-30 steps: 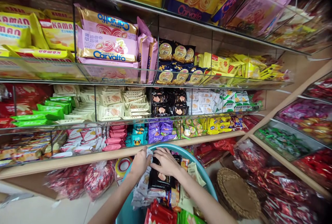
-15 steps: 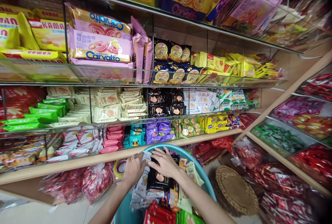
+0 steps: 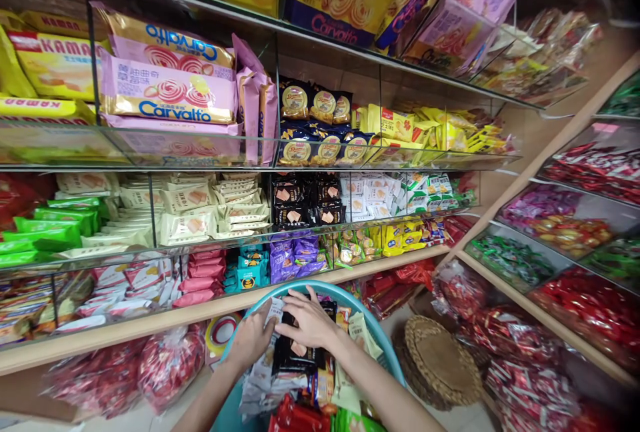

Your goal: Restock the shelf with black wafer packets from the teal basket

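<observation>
A turquoise basin filled with wrapped snacks stands below the shelves, and both hands are inside its far rim. My left hand is closed with its fingertips on a white snack packet. Close beside it, my right hand lies over black snack packets with its fingers apart, the fingertips near the white packet. White-silver packets lie under the left wrist. Nearer to me are red packets and a green packet. Cream packets lean at the basin's right side.
Glass-fronted shelves with sorted snacks run across the front; a wooden ledge sits just behind the basin. Candy bins line the right. Bagged red candy, a tape roll and woven baskets are on the floor.
The view has turned slightly, shifting the shelves and basin leftward. Both hands stay close together over the same packets, with only a small change in finger position.
</observation>
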{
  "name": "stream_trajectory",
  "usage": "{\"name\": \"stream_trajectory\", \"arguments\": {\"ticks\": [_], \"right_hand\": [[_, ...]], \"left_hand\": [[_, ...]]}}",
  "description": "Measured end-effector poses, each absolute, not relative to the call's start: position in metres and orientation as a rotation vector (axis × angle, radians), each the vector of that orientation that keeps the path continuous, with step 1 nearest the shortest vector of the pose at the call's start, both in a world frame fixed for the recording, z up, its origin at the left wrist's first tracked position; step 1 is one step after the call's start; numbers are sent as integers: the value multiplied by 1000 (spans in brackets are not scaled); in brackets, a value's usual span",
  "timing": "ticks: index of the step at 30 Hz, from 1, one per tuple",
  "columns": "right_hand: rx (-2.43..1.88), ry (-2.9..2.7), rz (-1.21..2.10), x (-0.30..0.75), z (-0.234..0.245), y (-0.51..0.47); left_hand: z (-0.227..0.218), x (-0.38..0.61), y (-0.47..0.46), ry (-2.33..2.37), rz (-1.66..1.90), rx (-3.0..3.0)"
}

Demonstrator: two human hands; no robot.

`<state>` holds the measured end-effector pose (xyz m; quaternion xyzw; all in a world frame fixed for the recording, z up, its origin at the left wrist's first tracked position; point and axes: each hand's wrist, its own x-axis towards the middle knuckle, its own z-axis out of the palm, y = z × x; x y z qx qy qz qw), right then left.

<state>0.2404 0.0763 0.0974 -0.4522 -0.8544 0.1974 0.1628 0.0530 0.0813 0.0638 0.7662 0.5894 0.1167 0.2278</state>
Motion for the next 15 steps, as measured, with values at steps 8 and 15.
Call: {"name": "stream_trajectory", "arguments": {"ticks": [8, 15], "right_hand": [[-1288, -2413, 561, 245, 94, 76], [-1289, -2403, 573, 248, 96, 75]], "left_hand": [[60, 50, 82, 1542, 358, 2126], [61, 45, 81, 1501, 533, 2090]]}}
